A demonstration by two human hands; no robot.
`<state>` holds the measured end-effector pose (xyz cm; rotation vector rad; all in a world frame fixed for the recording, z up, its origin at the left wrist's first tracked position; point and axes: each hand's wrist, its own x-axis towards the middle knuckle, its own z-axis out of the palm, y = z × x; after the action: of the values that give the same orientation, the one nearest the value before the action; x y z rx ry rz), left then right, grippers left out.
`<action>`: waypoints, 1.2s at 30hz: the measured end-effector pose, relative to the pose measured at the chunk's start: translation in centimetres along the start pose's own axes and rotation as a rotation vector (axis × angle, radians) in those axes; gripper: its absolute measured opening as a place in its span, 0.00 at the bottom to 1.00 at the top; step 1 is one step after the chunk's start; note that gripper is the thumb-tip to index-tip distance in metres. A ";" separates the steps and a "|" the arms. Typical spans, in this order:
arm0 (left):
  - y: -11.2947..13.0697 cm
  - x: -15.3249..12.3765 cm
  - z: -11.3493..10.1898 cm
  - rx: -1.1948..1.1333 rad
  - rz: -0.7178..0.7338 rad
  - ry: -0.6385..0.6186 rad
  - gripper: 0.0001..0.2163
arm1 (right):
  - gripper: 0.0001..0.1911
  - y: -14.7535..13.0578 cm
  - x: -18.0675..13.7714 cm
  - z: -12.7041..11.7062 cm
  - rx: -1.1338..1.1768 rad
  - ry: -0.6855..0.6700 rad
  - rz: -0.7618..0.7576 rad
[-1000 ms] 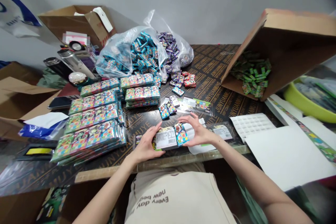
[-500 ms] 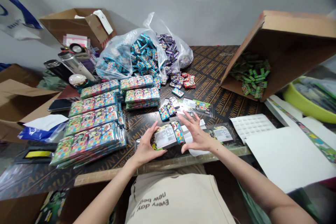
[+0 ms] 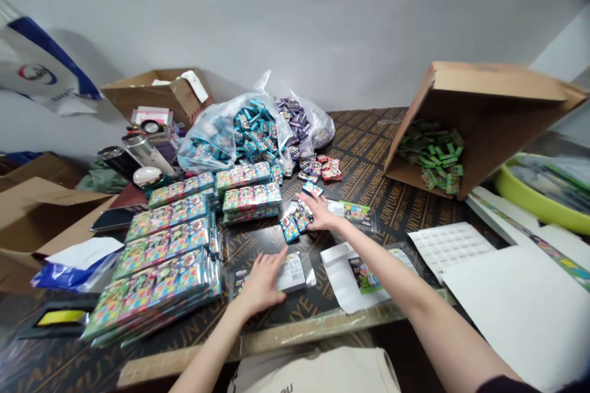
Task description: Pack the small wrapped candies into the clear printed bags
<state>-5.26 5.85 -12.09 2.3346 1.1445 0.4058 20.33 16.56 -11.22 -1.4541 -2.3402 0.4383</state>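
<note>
My left hand (image 3: 263, 282) spans a clear-wrapped package with a white barcode label (image 3: 291, 272), thumb at its near edge and forefinger at its far edge. Loose clear film sticks out at the package's right end. Farther forward, my right hand (image 3: 321, 212) reaches over a few small printed boxes (image 3: 290, 228), thumb and fingers apart. Its fingertips are at the rightmost of these boxes and partly cover it. A single blue-edged box (image 3: 312, 188) lies just beyond the fingers. Under my right forearm are a white sheet (image 3: 338, 273) and a green printed card (image 3: 366, 279).
Stacks of wrapped multi-box packs (image 3: 161, 270) stand at left. Behind are clear bags of blue boxes (image 3: 255, 132) and purple boxes (image 3: 295, 120), with red boxes (image 3: 330, 169) in front. A tipped carton (image 3: 498, 135) holds green boxes. White sheets (image 3: 520, 307) lie at right.
My right hand has moved from beside the labelled package forward to the small boxes. The colourful box at the package's right end no longer shows there. The view has tilted upward.
</note>
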 end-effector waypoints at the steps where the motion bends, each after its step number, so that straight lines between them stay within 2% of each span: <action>1: -0.2 0.2 0.2 0.013 -0.008 -0.006 0.43 | 0.49 0.3 0.7 0.0 -0.005 -0.051 -0.021; 4: -0.1 0.7 0.1 -0.150 -0.088 0.112 0.30 | 0.47 -0.9 0.9 -0.7 -0.054 -0.036 -0.064; 7: 1.7 1.7 -0.4 -0.636 -0.234 0.245 0.23 | 0.47 -4.2 -0.9 -1.9 -0.099 0.022 -0.181; 11: 4.8 3.2 -0.8 -1.321 -0.361 0.208 0.21 | 0.44 -8.4 -3.7 -2.6 0.084 -0.063 -0.409; 14: 5.8 3.8 -0.4 -1.533 -0.448 0.149 0.15 | 0.41 -9.3 -5.2 -2.5 0.341 -0.038 -0.421; 17: 5.9 3.8 -0.2 -1.576 -0.544 0.160 0.14 | 0.43 -9.3 -6.5 -2.0 0.520 0.038 -0.344; 21: 6.2 3.8 -0.3 -1.532 -0.516 0.161 0.17 | 0.37 -9.9 -7.9 -0.3 0.593 0.103 -0.230; 23: 6.3 3.9 -0.1 -1.468 -0.522 0.202 0.18 | 0.35 -10.5 -8.2 0.8 0.665 0.144 -0.168; 27: 5.8 3.6 0.3 -1.386 -0.565 0.215 0.15 | 0.38 -10.9 -8.0 1.3 0.813 0.191 -0.121; 29: 5.1 3.2 0.1 -1.369 -0.584 0.174 0.13 | 0.42 -10.3 -8.0 0.3 0.748 0.153 -0.164; 33: 3.9 2.6 -0.8 -1.369 -0.560 0.095 0.13 | 0.53 -9.1 -8.4 -1.7 0.466 0.050 -0.239; 36: 3.6 2.3 -1.1 -1.313 -0.508 0.027 0.17 | 0.49 -8.7 -8.9 -1.8 0.422 0.077 -0.221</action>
<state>-2.05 6.13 -9.03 0.8820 0.9531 0.7009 17.88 4.95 -7.02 -0.9892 -2.1475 0.7445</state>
